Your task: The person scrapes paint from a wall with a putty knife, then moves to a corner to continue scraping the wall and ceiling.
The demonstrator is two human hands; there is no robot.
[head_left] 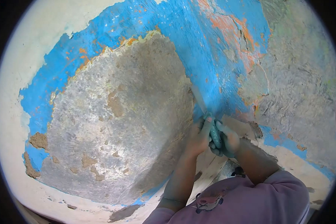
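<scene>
Both of my hands are closed around the green handle of a scraper (215, 135). My left hand (201, 135) wraps it from the left, with the thumb lying along the top near the blade. Lower on the handle, my right hand (229, 140) grips from the right. The narrow blade points up and left to the wall's blue paint (216, 82); it is smeared by motion, and I cannot make out its edge. Left of the blade lies a large bare grey plaster patch (119, 112) with a ragged, yellowish rim.
Cracked paint with orange spots (246, 41) covers the wall at the upper right, beside rough grey plaster (298, 82). A pale painted band (30, 74) runs along the left. Chipped brown holes (38, 140) show at lower left. Fallen flakes (127, 212) lie along the bottom ledge.
</scene>
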